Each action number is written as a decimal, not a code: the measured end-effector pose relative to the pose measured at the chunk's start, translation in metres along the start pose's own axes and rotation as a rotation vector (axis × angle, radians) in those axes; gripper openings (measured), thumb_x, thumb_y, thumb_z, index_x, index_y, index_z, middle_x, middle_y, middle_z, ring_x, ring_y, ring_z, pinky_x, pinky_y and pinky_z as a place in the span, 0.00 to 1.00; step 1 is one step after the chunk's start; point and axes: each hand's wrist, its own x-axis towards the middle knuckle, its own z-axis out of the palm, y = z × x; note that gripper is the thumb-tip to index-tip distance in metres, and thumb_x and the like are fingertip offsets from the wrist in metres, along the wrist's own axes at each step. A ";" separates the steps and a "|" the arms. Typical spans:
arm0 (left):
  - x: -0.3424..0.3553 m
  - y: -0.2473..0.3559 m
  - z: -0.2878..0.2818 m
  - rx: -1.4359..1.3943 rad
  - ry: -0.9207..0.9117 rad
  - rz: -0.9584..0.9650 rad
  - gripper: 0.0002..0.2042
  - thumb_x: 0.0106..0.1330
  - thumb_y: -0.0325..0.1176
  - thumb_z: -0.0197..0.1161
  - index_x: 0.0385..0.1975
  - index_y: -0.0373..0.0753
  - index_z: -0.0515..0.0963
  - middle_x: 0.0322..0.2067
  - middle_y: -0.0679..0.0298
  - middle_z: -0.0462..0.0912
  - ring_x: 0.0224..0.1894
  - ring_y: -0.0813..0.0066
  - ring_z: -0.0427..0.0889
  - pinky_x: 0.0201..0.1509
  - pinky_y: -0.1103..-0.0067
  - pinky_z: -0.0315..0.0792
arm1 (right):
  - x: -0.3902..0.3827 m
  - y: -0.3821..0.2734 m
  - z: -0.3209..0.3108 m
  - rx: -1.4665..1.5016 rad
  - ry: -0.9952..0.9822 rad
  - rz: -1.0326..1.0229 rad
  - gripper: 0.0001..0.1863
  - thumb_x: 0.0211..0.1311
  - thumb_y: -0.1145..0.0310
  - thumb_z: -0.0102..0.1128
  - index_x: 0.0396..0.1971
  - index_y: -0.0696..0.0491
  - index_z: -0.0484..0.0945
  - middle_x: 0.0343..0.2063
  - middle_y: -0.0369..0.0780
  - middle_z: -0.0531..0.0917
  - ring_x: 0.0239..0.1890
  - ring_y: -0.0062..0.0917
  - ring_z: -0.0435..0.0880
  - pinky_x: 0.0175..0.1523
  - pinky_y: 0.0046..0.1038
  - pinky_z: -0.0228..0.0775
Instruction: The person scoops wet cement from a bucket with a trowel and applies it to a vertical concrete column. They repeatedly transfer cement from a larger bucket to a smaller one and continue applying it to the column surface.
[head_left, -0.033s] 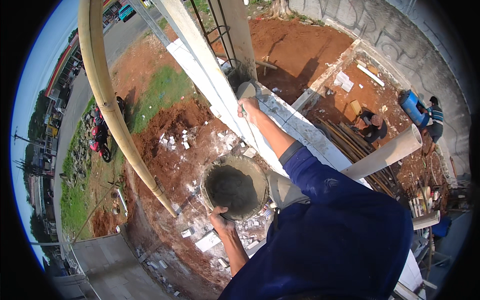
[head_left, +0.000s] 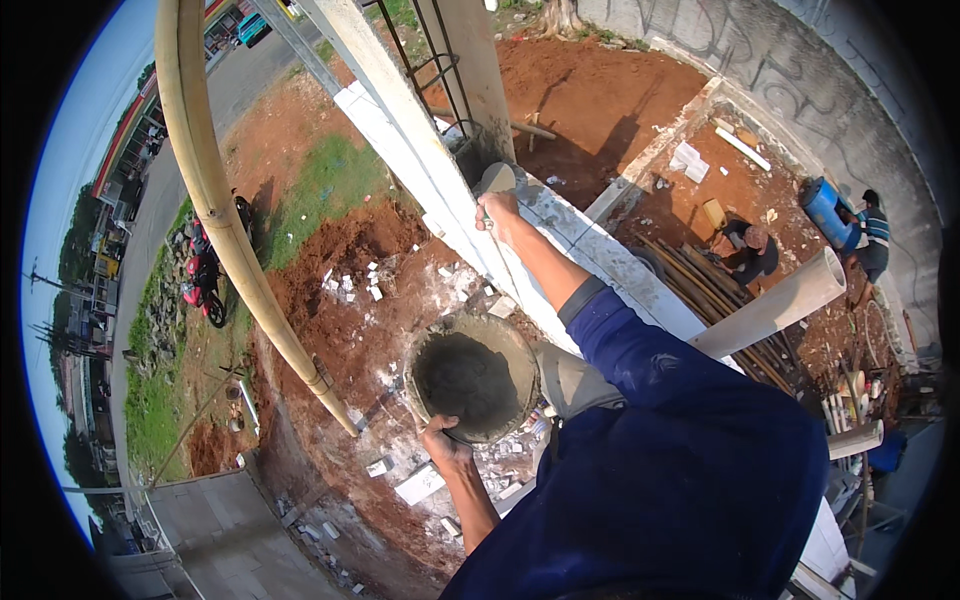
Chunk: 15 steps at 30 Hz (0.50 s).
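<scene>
My left hand (head_left: 447,442) is closed on the near rim of a round bucket (head_left: 518,352). Grey wet mortar (head_left: 465,375) lies inside the bucket, which I hold beside the wall's left face. With my right arm stretched forward, my right hand (head_left: 497,210) grips the handle of a trowel (head_left: 498,178). The trowel's mortar-coloured blade points away from me, at the foot of a concrete column (head_left: 482,90) with steel bars (head_left: 440,70) in it. Below that hand runs the top of a white block wall (head_left: 625,275).
A bamboo pole (head_left: 225,225) rises at the left. A pale pipe (head_left: 780,305) juts in from the right. Far below on red soil, one person (head_left: 752,250) crouches near wooden poles, and another (head_left: 872,235) stands by a blue drum (head_left: 825,210). White block scraps (head_left: 420,485) lie beneath the bucket.
</scene>
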 end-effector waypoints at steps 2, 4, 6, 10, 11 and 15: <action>0.014 -0.007 -0.018 0.009 0.007 0.033 0.20 0.45 0.16 0.56 0.42 0.27 0.79 0.37 0.57 0.85 0.38 0.62 0.85 0.47 0.69 0.82 | -0.002 -0.003 0.013 0.012 0.026 -0.036 0.05 0.72 0.73 0.52 0.34 0.57 0.72 0.20 0.39 0.74 0.17 0.26 0.73 0.19 0.33 0.66; 0.011 -0.011 -0.013 0.012 0.009 0.022 0.20 0.44 0.16 0.57 0.42 0.26 0.79 0.38 0.56 0.85 0.38 0.61 0.85 0.49 0.68 0.82 | -0.020 -0.017 0.003 -0.001 0.040 -0.063 0.05 0.73 0.72 0.53 0.36 0.56 0.72 0.21 0.39 0.74 0.17 0.25 0.73 0.18 0.32 0.66; 0.000 -0.008 0.005 -0.001 0.028 -0.026 0.21 0.44 0.16 0.57 0.43 0.26 0.79 0.38 0.55 0.85 0.39 0.60 0.85 0.50 0.68 0.83 | -0.069 -0.014 -0.011 -0.018 0.003 -0.060 0.05 0.73 0.70 0.55 0.38 0.55 0.72 0.23 0.38 0.75 0.17 0.23 0.73 0.17 0.30 0.66; -0.010 -0.003 0.023 -0.025 0.098 -0.003 0.23 0.43 0.16 0.56 0.45 0.25 0.79 0.39 0.55 0.85 0.39 0.57 0.86 0.51 0.66 0.84 | -0.209 0.034 -0.044 -0.247 -0.095 -0.103 0.08 0.76 0.64 0.56 0.45 0.51 0.70 0.23 0.33 0.72 0.16 0.19 0.71 0.13 0.25 0.62; -0.010 -0.002 0.023 -0.024 0.081 -0.017 0.23 0.43 0.16 0.56 0.45 0.25 0.79 0.39 0.55 0.85 0.39 0.58 0.86 0.51 0.66 0.84 | -0.241 0.049 -0.057 -0.365 -0.135 -0.142 0.10 0.75 0.64 0.57 0.47 0.54 0.71 0.28 0.40 0.75 0.23 0.28 0.75 0.22 0.31 0.66; -0.009 0.005 0.034 0.030 0.017 0.059 0.28 0.44 0.15 0.56 0.52 0.28 0.77 0.36 0.58 0.84 0.34 0.66 0.83 0.43 0.73 0.81 | -0.304 0.093 -0.111 -1.203 -0.375 -0.556 0.17 0.72 0.64 0.59 0.50 0.63 0.77 0.41 0.61 0.84 0.43 0.55 0.86 0.47 0.50 0.75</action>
